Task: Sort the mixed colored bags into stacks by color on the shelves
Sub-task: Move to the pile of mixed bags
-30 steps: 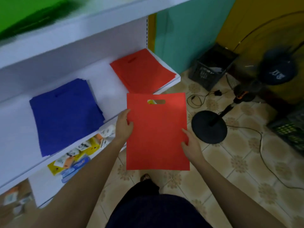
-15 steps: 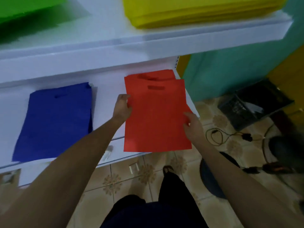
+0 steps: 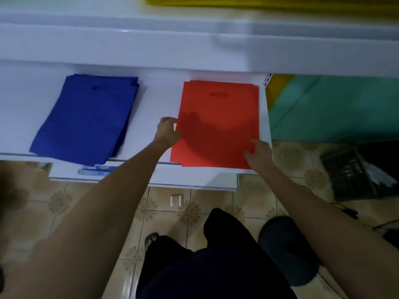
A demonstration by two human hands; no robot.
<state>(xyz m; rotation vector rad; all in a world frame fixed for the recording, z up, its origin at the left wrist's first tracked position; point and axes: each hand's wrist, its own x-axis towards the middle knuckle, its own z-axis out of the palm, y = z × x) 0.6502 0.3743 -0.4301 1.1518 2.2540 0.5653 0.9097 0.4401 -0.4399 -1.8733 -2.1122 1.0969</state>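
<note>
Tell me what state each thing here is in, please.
red bags, stacked flat on the right of the shelf, edges nearly flush.
blue bags, stacked flat on its left, edges fanned, untouched.
yellow bags, lying on the upper shelf, mostly out of frame.
left hand, fingers curled at the red bags' left edge; grip unclear.
right hand, fingers resting on the red bags' near right corner.

The white middle shelf (image 3: pixel 155 100) carries two flat piles well apart: a blue stack (image 3: pixel 86 119) on the left, its near corner hanging over the front edge, and a red stack (image 3: pixel 218 117) at the right end. On the upper shelf (image 3: pixel 194 29) lie yellow bags (image 3: pixel 259 2); on the lower shelf (image 3: pixel 194 178) lies a blue packet (image 3: pixel 97 170).
</note>
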